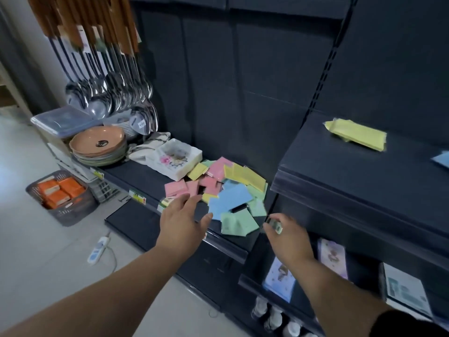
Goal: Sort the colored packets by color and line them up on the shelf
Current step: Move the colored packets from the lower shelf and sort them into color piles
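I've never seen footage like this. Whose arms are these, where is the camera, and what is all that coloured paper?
There is no machine here: a person wears a camera on the head, looking down at their own arms. The left hand is open, reaching toward a mixed pile of packets in pink, yellow, blue and green on the dark lower shelf. The right hand seems to pinch something small; it is too blurred to name. On the higher shelf to the right lie yellow packets, already sorted, with a blue packet at the picture's edge. Ladles and plates sit at left.
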### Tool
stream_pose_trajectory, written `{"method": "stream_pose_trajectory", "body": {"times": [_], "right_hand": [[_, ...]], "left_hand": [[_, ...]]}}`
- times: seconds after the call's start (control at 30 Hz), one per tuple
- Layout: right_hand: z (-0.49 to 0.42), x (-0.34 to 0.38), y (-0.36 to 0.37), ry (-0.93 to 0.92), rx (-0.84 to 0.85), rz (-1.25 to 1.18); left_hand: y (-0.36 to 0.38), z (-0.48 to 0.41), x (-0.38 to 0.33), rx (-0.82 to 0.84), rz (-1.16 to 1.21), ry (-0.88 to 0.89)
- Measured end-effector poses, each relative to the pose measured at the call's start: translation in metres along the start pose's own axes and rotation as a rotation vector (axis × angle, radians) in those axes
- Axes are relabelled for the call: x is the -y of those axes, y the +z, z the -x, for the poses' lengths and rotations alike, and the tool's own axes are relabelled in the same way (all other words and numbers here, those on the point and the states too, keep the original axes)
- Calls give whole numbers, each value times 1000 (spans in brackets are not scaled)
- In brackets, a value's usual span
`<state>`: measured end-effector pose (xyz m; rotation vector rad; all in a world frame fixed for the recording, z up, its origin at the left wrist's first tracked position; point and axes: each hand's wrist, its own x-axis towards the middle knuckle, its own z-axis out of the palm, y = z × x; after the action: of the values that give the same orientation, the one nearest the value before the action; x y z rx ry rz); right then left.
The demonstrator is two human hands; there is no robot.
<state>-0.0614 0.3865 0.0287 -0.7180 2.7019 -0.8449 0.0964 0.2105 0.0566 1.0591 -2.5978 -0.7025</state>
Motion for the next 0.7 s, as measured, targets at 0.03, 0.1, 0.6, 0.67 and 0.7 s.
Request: {"method": "stream_pose_trajectory", "body": {"times": [0.03, 0.1, 0.6, 0.67, 0.7], "right_hand": [[-10, -9, 6, 29, -7, -8], [-30, -24, 20, 67, -18, -30], [-113, -80, 106, 345, -88, -18], [-121, -89, 116, 380, -131, -26], [-126, -95, 122, 388, -157, -21]], "left_hand": [[8, -7, 2, 10, -3, -1], [23, -21, 5, 25, -3, 5], [136, -108, 31, 155, 59, 210], [144, -120, 32, 150, 41, 294], [149, -125, 32, 147, 37, 332]]}}
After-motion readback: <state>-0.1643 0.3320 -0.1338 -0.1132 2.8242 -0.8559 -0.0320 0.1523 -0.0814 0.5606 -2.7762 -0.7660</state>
